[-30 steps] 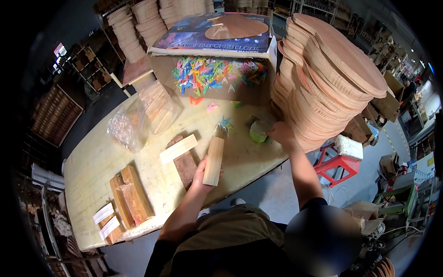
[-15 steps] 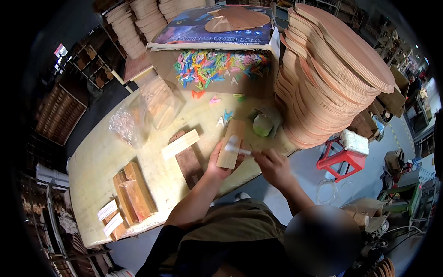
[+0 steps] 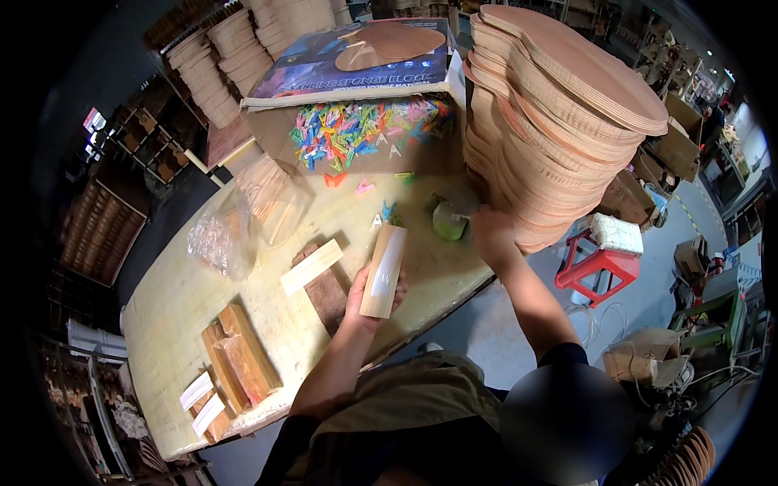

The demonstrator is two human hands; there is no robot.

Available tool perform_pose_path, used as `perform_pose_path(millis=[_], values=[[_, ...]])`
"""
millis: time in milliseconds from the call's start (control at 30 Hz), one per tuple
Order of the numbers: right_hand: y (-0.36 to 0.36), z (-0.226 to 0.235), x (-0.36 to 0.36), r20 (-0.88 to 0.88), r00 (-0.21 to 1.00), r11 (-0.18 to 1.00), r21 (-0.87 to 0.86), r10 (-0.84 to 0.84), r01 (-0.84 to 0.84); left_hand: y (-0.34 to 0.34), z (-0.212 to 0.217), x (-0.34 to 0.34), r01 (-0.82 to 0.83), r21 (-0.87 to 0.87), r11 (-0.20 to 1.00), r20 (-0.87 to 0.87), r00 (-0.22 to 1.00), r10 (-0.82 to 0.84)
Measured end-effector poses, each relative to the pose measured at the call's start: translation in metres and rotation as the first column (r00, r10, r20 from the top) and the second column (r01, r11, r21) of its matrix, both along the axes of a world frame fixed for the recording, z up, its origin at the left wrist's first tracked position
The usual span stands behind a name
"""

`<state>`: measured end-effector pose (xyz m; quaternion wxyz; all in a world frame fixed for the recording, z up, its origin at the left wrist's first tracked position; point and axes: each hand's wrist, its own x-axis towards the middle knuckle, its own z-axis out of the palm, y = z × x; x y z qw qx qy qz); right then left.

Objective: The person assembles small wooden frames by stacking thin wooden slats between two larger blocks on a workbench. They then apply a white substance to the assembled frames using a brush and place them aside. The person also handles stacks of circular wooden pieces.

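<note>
Head view, looking down: a person at a crowded workshop worktop (image 3: 170, 316) holds a pale wooden block (image 3: 382, 270) upright in the left hand (image 3: 369, 296), fingers clamped round its lower end, just above the worktop's near edge. The right hand (image 3: 489, 231) reaches forward to a small green object (image 3: 447, 222), which lies at the foot of a tall stack of cut plywood shapes (image 3: 559, 113); whether its fingers are together or apart cannot be told, as the back of the hand hides them. Beyond lie a heap of coloured plastic clips (image 3: 356, 130) spilling from a cardboard tray, a flat printed box (image 3: 324, 69), a clear plastic bag (image 3: 219, 239), a light wooden strip (image 3: 311, 266) across a dark board (image 3: 327, 293), and a pair of brown wooden blocks (image 3: 237, 358) near the left corner. The likeliest trouble, judging by the layout, is the plywood stack: it leans out over the worktop's right end, and a knock from the reaching forearm could shift its lower sheets. The held block sits close to the edge and could drop to the floor if the grip loosens. Open room is scarce, mainly the bare patch ahead of the left hand; a red stool (image 3: 596, 263) stands in the aisle to the right.
</note>
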<state>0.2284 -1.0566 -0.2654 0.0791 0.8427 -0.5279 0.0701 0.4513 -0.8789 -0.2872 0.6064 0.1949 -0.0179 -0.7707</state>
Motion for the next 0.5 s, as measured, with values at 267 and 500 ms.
perform_pose_path(millis=[267, 500], values=[[-0.022, 0.010, 0.013, 0.130, 0.991, 0.952, 0.301, 0.011, -0.050, 0.011, -0.009, 0.011, -0.036, 0.007, 0.999, 0.002, 0.999, 0.036], [0.013, 0.020, -0.011, 0.688, 0.688, 0.749, 0.577, -0.232, -0.325, 0.005, -0.015, 0.013, -0.033, 0.040, 0.999, -0.154, 0.987, 0.039]])
